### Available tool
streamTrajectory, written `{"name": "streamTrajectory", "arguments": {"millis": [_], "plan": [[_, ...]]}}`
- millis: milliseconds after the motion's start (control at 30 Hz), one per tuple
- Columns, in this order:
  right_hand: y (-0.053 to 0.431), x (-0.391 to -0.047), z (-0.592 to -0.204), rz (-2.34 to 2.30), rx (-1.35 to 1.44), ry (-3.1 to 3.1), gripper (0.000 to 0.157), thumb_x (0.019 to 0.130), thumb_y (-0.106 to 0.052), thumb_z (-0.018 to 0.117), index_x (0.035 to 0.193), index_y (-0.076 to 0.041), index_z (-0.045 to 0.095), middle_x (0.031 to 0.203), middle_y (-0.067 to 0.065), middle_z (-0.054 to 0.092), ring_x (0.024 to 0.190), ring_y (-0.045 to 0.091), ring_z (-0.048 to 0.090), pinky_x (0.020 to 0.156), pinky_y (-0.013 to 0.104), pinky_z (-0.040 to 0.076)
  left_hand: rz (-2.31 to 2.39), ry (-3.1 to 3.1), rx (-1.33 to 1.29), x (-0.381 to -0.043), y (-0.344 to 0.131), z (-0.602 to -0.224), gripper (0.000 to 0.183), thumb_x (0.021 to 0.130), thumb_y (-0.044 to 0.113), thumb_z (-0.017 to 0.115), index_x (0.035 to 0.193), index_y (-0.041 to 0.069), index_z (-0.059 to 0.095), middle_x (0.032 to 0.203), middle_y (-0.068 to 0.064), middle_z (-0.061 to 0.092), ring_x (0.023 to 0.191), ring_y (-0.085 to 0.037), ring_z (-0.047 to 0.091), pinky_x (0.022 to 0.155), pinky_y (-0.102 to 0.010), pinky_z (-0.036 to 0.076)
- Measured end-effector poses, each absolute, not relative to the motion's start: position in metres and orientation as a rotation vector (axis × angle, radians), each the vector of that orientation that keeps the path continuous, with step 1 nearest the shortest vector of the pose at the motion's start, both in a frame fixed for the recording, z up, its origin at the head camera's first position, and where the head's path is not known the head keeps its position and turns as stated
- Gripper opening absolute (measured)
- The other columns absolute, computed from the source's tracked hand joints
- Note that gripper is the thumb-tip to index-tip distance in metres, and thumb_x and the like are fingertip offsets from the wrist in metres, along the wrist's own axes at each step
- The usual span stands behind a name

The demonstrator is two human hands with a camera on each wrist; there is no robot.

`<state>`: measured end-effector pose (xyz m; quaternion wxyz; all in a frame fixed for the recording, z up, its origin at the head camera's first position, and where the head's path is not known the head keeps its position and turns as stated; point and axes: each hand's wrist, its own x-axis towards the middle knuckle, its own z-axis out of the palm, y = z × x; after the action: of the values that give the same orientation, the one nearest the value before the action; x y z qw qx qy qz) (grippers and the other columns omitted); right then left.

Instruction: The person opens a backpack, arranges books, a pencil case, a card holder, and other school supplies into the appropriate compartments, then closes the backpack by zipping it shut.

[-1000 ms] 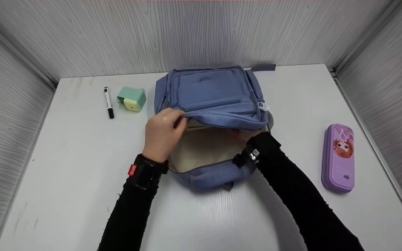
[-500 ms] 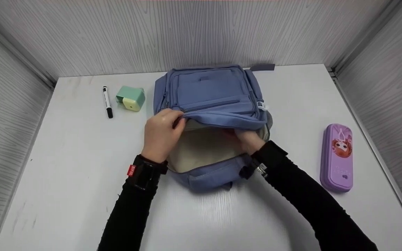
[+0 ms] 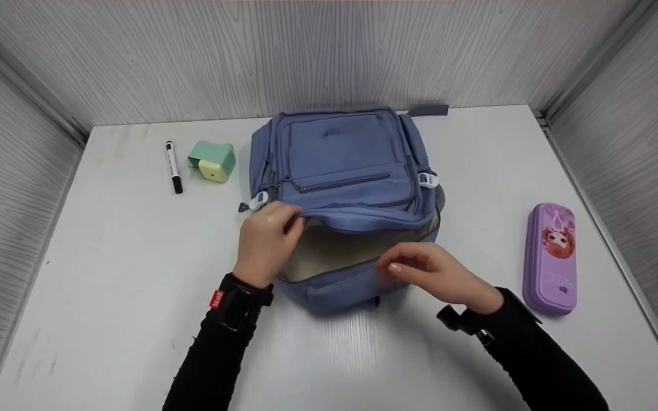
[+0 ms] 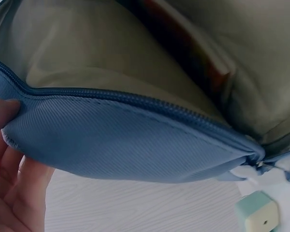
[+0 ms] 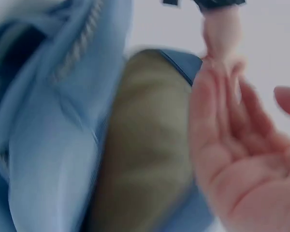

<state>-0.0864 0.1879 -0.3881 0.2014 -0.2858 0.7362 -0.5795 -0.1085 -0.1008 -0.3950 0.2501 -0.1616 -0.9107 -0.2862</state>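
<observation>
A blue backpack (image 3: 340,148) lies on the white table with its main compartment unzipped, the mouth facing me. My left hand (image 3: 266,245) pinches the zippered edge of its upper flap at the left and holds it raised. Just in front of the opening, at its right side, hovers my right hand (image 3: 437,274), empty, fingers loosely bent. Seen from the left wrist, the cream lining (image 4: 101,53) shows, and a flat item with a dark, reddish-orange face and a pale edge (image 4: 203,43) stands inside; most of it is hidden.
To the right lies a purple pencil case (image 3: 554,268) with a cartoon girl on it. Left of the backpack are a green and yellow block-shaped object (image 3: 212,153) and a white marker (image 3: 173,165) with black ends. Grey wood-grain panels (image 3: 180,63) wall the table's back and sides.
My right hand has come out of the backpack, toward me and to the right, with nothing in it. My left hand has lowered the flap edge slightly toward me, narrowing the opening.
</observation>
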Motion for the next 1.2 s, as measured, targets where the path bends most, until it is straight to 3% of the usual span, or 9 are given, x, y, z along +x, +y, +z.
{"name": "streamTrajectory", "arguments": {"millis": [133, 267, 400, 567, 867, 1067, 1200], "plan": [[0.209, -0.092, -0.389, -1.782, -0.783, 2.112, 0.021, 0.100, 0.003, 0.049, 0.106, 0.019, 0.061, 0.094, -0.011, 0.072, 0.085, 0.003, 0.069, 0.076, 0.020, 0.057, -0.779, -2.512, -0.460, -0.095, -0.100, -0.414, 0.010, 0.084, 0.006, 0.073, 0.094, 0.003, 0.075, 0.086, -0.009, 0.073, 0.078, -0.023, 0.071, 0.071, -0.037, 0.058], [0.223, -0.111, -0.397, -1.953, -0.404, 2.246, 0.018, 0.099, 0.001, 0.051, 0.101, 0.014, 0.064, 0.084, -0.008, 0.072, 0.075, 0.006, 0.068, 0.069, 0.021, 0.057, -0.748, -2.550, -0.474, -0.081, -0.100, -0.435, 0.012, 0.083, 0.006, 0.075, 0.095, 0.004, 0.075, 0.086, -0.008, 0.072, 0.078, -0.022, 0.070, 0.072, -0.036, 0.058], [0.236, -0.138, -0.414, -2.072, 0.009, 2.264, 0.015, 0.100, -0.004, 0.053, 0.099, -0.002, 0.067, 0.078, -0.007, 0.070, 0.072, 0.006, 0.066, 0.066, 0.021, 0.055, -0.705, -2.568, -0.498, -0.068, -0.101, -0.454, 0.013, 0.080, 0.008, 0.079, 0.093, 0.007, 0.076, 0.086, -0.005, 0.072, 0.078, -0.021, 0.069, 0.072, -0.033, 0.058], [0.246, -0.161, -0.434, -2.068, 0.249, 2.212, 0.012, 0.102, -0.011, 0.052, 0.101, -0.007, 0.063, 0.076, -0.011, 0.068, 0.069, 0.004, 0.065, 0.065, 0.018, 0.054, -0.665, -2.556, -0.516, -0.056, -0.100, -0.472, 0.015, 0.078, 0.011, 0.082, 0.092, 0.010, 0.077, 0.086, -0.003, 0.070, 0.080, -0.019, 0.068, 0.070, -0.031, 0.058], [0.247, -0.173, -0.446, -2.043, 0.383, 2.225, 0.010, 0.101, -0.010, 0.052, 0.098, -0.007, 0.061, 0.073, -0.011, 0.063, 0.065, 0.002, 0.061, 0.062, 0.016, 0.052, -0.612, -2.530, -0.524, -0.045, -0.098, -0.483, 0.024, 0.078, 0.015, 0.083, 0.100, 0.010, 0.075, 0.095, -0.005, 0.069, 0.097, -0.023, 0.067, 0.077, -0.033, 0.060], [0.242, -0.192, -0.448, -1.899, 0.381, 2.453, 0.019, 0.100, -0.011, 0.053, 0.109, 0.003, 0.060, 0.073, -0.016, 0.058, 0.064, -0.002, 0.059, 0.060, 0.015, 0.052, -0.610, -2.510, -0.523, -0.039, -0.098, -0.486, 0.030, 0.078, 0.012, 0.083, 0.106, 0.007, 0.074, 0.099, -0.006, 0.068, 0.100, -0.023, 0.065, 0.084, -0.032, 0.058], [0.242, -0.208, -0.450, -1.749, 0.370, 2.620, 0.028, 0.099, -0.011, 0.052, 0.116, 0.010, 0.060, 0.079, -0.013, 0.056, 0.064, -0.004, 0.054, 0.060, 0.013, 0.050, -0.587, -2.536, -0.537, -0.033, -0.095, -0.487, 0.045, 0.079, 0.028, 0.083, 0.117, 0.006, 0.070, 0.106, -0.009, 0.067, 0.102, -0.025, 0.065, 0.086, -0.034, 0.057]]}}
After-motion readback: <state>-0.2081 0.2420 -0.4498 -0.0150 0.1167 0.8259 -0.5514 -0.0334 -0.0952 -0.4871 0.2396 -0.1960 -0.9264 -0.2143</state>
